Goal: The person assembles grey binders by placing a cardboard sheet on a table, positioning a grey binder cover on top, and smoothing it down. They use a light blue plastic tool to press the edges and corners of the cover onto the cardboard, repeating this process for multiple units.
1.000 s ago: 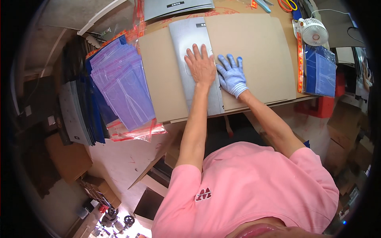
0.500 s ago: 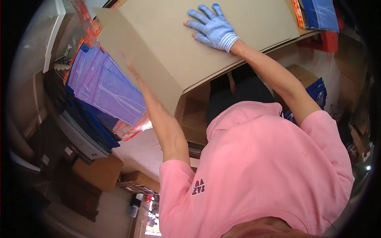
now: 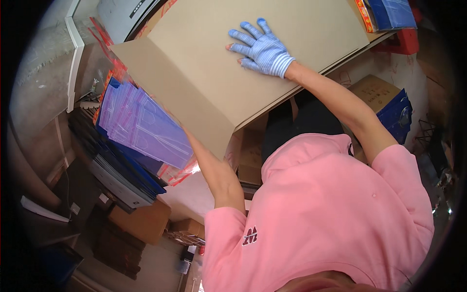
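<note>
A large tan cardboard sheet (image 3: 199, 44) lies across the top of the view. Its left part is a flap (image 3: 185, 87) bent up along a crease. My right hand (image 3: 265, 52), in a blue-and-white striped glove with the thumb and forefinger tips bare, rests flat on the sheet with fingers spread. My left forearm (image 3: 214, 168) reaches up to the flap's outer edge, where the hand passes out of sight behind the cardboard. Its fingers are hidden, so I cannot tell whether it grips the flap. Beside that arm is a stack of purple flat packages with white line drawings (image 3: 146, 131).
Dark blue and grey flat packs (image 3: 121, 180) are stacked left of my left arm. A grey pack (image 3: 119, 17) lies beyond the flap. Blue packs (image 3: 391, 14) sit at the far right above a red plastic object (image 3: 406, 43). A brown carton (image 3: 374, 92) stands lower right.
My left hand, blurred in front of the flap before, has slid behind its outer edge. My right hand stays flat on the cardboard. The whole view has shifted slightly.
</note>
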Available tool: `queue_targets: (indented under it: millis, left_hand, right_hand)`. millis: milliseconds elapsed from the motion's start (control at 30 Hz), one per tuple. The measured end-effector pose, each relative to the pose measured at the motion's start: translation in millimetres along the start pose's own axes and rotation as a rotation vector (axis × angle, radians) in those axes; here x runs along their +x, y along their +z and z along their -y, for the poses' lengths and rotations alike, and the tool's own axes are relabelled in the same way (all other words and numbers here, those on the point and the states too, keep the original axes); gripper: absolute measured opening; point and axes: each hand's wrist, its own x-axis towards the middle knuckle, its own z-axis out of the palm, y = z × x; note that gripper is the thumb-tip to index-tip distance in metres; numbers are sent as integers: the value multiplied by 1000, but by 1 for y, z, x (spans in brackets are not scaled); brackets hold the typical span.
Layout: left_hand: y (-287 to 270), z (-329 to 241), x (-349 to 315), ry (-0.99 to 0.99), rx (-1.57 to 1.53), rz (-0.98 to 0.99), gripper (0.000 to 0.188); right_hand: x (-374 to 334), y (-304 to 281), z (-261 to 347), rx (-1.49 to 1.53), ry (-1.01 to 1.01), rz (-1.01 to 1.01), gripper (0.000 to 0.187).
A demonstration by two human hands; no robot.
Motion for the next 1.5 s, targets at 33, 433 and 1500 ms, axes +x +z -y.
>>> queue_targets:
  millis: [33, 433, 1500]
  left_hand:
    - [3, -1, 3, -3, 20, 9, 62]
    - [65, 74, 84, 230, 1842, -267, 78]
    - [102, 112, -29, 323, 1717, -642, 69]
  right_hand:
    - [0, 0, -1, -1, 0, -2, 44]
    - [4, -5, -2, 69, -28, -44, 45]
    - [155, 41, 24, -76, -424, 5, 50]
